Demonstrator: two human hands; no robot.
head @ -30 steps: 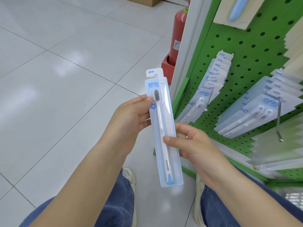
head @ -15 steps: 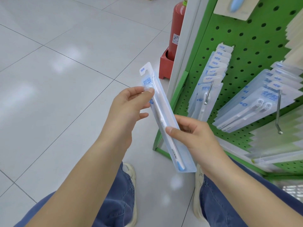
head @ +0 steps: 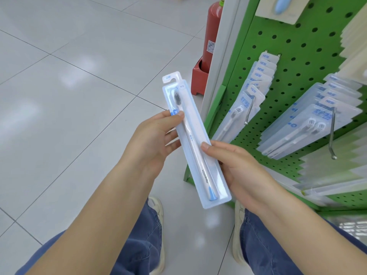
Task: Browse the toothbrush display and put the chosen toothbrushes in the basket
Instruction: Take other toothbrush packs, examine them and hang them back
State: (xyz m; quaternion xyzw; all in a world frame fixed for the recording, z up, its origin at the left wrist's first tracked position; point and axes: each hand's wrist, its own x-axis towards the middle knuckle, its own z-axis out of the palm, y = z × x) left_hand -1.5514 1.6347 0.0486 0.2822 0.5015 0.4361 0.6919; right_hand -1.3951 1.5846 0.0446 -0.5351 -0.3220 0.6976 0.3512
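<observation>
A packaged toothbrush (head: 195,143), white with a blue tip and dark bristles in a clear blister pack, is held between both hands over the floor. My left hand (head: 153,139) pinches its upper left edge with thumb and fingers. My right hand (head: 236,167) grips the pack's right edge near the middle, thumb on the front. To the right, single toothbrush packs (head: 246,102) and twin packs (head: 309,124) hang from hooks on the green pegboard display (head: 297,36). A white basket mesh (head: 353,227) shows at the lower right edge.
A red fire extinguisher (head: 213,36) stands in a red holder beside the display's white post (head: 224,56). Pale packs (head: 337,171) hang in rows lower right. White tiled floor (head: 79,96) spreads to the left. My jeans and shoes are below.
The pack was turned edge-on half a second ago; now its flat side faces me again. Both hands kept their hold and stayed in about the same place.
</observation>
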